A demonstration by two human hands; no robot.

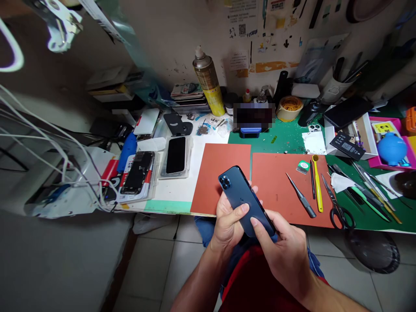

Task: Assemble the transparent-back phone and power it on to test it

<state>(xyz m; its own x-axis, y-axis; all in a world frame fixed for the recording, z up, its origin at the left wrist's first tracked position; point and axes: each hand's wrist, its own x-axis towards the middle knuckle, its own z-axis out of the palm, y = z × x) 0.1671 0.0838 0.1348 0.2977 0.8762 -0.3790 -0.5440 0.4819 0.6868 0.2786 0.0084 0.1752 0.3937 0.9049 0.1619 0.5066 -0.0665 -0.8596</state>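
A dark blue phone (242,195), its back and camera lenses facing up, is held above the front edge of the reddish-brown mat (224,162). My left hand (227,221) wraps round its left side, thumb flat on the back, with fingertips showing past the right edge. At the lower right side of the phone is my right hand (284,242), its thumb pressing on the back and its fingers against the edge. The phone's screen side is hidden.
A screwdriver (300,195), a yellow tool (316,184) and scissors (338,206) lie to the right. Left are a boxed phone (176,155) and an opened phone (138,172). A spray can (209,82) stands at the back; white cables (65,143) hang at far left.
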